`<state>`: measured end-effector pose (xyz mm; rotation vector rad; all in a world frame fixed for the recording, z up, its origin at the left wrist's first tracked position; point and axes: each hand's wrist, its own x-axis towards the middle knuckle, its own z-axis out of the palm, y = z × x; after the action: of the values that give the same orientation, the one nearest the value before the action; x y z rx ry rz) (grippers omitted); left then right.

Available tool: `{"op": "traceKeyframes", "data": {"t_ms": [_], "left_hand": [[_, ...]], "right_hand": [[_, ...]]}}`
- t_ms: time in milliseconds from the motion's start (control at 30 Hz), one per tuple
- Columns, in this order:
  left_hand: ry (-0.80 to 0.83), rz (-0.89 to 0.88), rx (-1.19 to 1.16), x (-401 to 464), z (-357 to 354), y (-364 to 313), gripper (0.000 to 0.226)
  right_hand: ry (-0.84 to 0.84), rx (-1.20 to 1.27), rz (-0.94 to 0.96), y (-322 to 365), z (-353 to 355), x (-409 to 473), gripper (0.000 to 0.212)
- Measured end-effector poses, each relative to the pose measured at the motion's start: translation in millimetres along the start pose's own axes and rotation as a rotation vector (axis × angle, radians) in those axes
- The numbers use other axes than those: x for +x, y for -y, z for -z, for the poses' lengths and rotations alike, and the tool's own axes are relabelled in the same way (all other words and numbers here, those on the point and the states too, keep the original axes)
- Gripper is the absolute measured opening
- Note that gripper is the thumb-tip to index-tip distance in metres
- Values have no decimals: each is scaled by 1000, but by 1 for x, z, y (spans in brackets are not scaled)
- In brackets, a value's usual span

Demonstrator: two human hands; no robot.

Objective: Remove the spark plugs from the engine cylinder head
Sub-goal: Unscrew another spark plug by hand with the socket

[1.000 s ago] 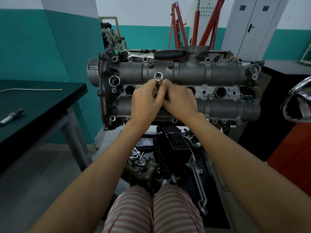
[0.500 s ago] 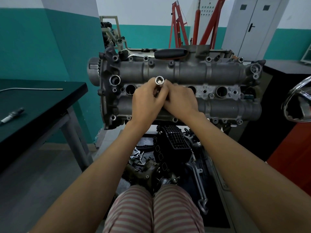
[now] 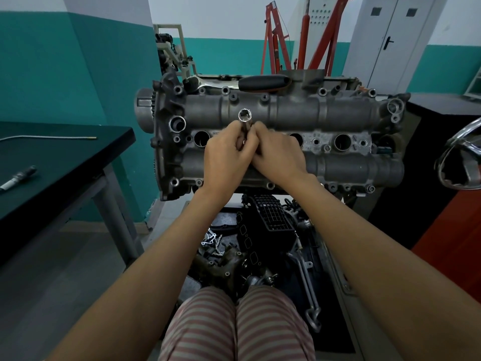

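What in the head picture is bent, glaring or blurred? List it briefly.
Head view: wide-angle bending curves the forearms and the black table edge toward the frame borders; bright glare on the socket rim and on the chrome ring at right; soft, even room light with weak shadows; both hands on the socket look sharp, without motion blur.

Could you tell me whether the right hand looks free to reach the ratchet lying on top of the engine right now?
Probably not yet: the right hand and left hand both grip the socket tube. The ratchet lies unobstructed beyond them.
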<state>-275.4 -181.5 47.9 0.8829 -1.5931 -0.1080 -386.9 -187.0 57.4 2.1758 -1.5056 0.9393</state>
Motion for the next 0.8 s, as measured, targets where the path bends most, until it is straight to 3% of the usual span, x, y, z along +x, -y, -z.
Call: {"op": "traceKeyframes", "data": {"t_ms": [167,433,667,800], "left_hand": [[-28,-31,-18,3,-1,-1,46],[24,-18,25,-2,0,1,28],[-41,-52,10,4,-3,1,51],[1,-47,14,0,-1,0,39]], "right_hand": [[4,-19,-19,-1,0,1,30],[7,-9,9,0,-1,1,25],[5,-57,-18,-1,-1,2,32],[7,-58,12,0,1,0,25]]}}
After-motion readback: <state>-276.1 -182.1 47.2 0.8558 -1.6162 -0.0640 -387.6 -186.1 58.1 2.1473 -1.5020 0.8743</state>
